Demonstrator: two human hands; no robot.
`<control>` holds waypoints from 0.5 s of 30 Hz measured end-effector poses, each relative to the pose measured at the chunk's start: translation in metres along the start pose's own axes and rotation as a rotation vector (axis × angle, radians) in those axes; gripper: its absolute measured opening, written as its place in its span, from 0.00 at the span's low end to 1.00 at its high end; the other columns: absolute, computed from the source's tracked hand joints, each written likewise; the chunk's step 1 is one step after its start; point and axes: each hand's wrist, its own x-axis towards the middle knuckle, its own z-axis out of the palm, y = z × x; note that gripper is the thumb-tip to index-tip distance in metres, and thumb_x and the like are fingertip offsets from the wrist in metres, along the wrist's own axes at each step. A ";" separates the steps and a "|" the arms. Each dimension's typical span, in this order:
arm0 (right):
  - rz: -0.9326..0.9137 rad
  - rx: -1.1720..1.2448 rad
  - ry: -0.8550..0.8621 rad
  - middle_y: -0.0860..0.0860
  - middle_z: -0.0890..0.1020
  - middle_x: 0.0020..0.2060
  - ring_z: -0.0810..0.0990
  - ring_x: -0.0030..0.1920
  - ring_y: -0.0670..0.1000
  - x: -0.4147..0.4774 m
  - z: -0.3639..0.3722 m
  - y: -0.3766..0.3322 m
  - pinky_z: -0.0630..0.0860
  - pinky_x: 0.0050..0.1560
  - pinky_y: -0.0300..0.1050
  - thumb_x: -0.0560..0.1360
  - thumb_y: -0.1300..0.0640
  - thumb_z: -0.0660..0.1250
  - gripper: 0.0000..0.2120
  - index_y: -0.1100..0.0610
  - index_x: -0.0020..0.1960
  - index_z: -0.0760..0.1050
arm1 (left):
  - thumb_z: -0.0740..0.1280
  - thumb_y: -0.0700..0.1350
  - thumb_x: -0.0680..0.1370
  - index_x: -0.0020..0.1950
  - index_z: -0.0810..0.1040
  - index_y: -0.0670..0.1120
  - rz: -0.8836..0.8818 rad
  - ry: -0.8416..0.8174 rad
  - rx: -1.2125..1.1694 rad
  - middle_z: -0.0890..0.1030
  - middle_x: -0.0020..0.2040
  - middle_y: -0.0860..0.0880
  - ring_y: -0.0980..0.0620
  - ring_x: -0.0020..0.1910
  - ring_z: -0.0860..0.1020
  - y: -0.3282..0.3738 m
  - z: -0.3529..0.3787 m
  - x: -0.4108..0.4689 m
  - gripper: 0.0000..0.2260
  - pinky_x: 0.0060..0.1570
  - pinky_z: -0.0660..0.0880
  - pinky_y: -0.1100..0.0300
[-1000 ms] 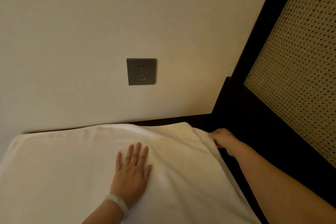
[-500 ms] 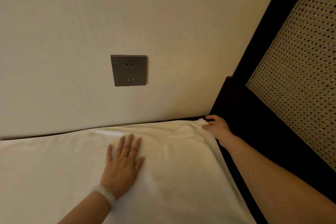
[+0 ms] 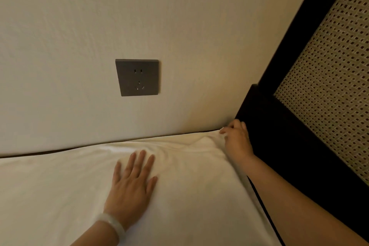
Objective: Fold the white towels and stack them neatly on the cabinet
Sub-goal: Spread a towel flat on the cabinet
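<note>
Cream wall fills most of the frame, with a dark socket plate at its centre and a dark-framed woven panel at the right. Across the bottom lies the white towel, cut off at the left and lower edges; what it rests on is hidden. At bottom centre the left hand presses flat, fingers straight. Right of centre the right hand pinches the towel's far corner.
</note>
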 end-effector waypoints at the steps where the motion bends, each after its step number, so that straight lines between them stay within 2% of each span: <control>1: 0.007 0.066 -0.060 0.58 0.77 0.54 0.74 0.56 0.58 -0.001 0.003 0.000 0.71 0.58 0.46 0.75 0.69 0.65 0.11 0.61 0.53 0.81 | 0.37 0.61 0.81 0.77 0.66 0.51 -0.001 -0.001 0.001 0.64 0.77 0.48 0.45 0.77 0.61 0.000 -0.001 0.000 0.32 0.72 0.55 0.41; 4: 0.170 0.264 -0.380 0.52 0.78 0.52 0.78 0.53 0.53 -0.005 0.005 -0.009 0.72 0.51 0.42 0.76 0.59 0.71 0.13 0.58 0.59 0.75 | 0.36 0.61 0.81 0.77 0.66 0.51 -0.007 -0.005 -0.003 0.64 0.77 0.49 0.46 0.77 0.61 0.001 -0.001 -0.001 0.32 0.72 0.58 0.40; 6: 0.205 0.277 -0.429 0.48 0.78 0.46 0.79 0.51 0.51 -0.004 0.004 -0.013 0.73 0.49 0.42 0.73 0.58 0.74 0.11 0.56 0.53 0.75 | 0.35 0.61 0.81 0.77 0.65 0.51 -0.005 -0.006 -0.010 0.64 0.77 0.49 0.46 0.77 0.61 0.001 -0.002 -0.001 0.32 0.72 0.58 0.40; 8: 0.118 0.206 -0.234 0.48 0.78 0.39 0.80 0.46 0.53 -0.008 0.000 -0.022 0.74 0.45 0.43 0.73 0.62 0.72 0.05 0.55 0.46 0.76 | 0.35 0.61 0.81 0.77 0.64 0.52 -0.001 -0.008 -0.014 0.63 0.78 0.49 0.46 0.77 0.60 0.001 -0.002 -0.001 0.33 0.73 0.56 0.41; 10: 0.004 0.214 -0.044 0.46 0.75 0.35 0.76 0.37 0.50 -0.018 -0.001 -0.030 0.71 0.39 0.41 0.74 0.63 0.69 0.05 0.55 0.42 0.74 | 0.35 0.62 0.80 0.78 0.62 0.53 -0.001 -0.016 -0.033 0.60 0.79 0.50 0.47 0.78 0.56 0.001 -0.001 0.000 0.32 0.74 0.52 0.42; 11: -0.056 0.251 -0.079 0.44 0.75 0.34 0.75 0.35 0.47 -0.025 -0.001 -0.033 0.70 0.37 0.38 0.74 0.62 0.70 0.07 0.53 0.41 0.74 | 0.35 0.63 0.80 0.79 0.58 0.53 -0.001 -0.016 -0.049 0.57 0.79 0.51 0.48 0.79 0.53 0.000 0.000 0.001 0.32 0.75 0.50 0.43; 12: -0.099 0.304 -0.189 0.44 0.76 0.33 0.76 0.34 0.45 -0.033 0.001 -0.033 0.70 0.35 0.33 0.73 0.62 0.72 0.10 0.51 0.39 0.75 | 0.36 0.63 0.79 0.80 0.53 0.54 -0.001 -0.009 -0.062 0.52 0.80 0.52 0.49 0.79 0.48 -0.001 0.002 0.001 0.32 0.76 0.47 0.43; 15: -0.088 0.288 -0.509 0.41 0.81 0.34 0.79 0.35 0.39 -0.050 0.002 -0.027 0.70 0.36 0.26 0.73 0.61 0.73 0.10 0.46 0.41 0.80 | 0.33 0.64 0.76 0.79 0.38 0.54 -0.017 0.010 -0.088 0.40 0.79 0.55 0.53 0.78 0.36 -0.003 0.006 0.001 0.32 0.77 0.38 0.47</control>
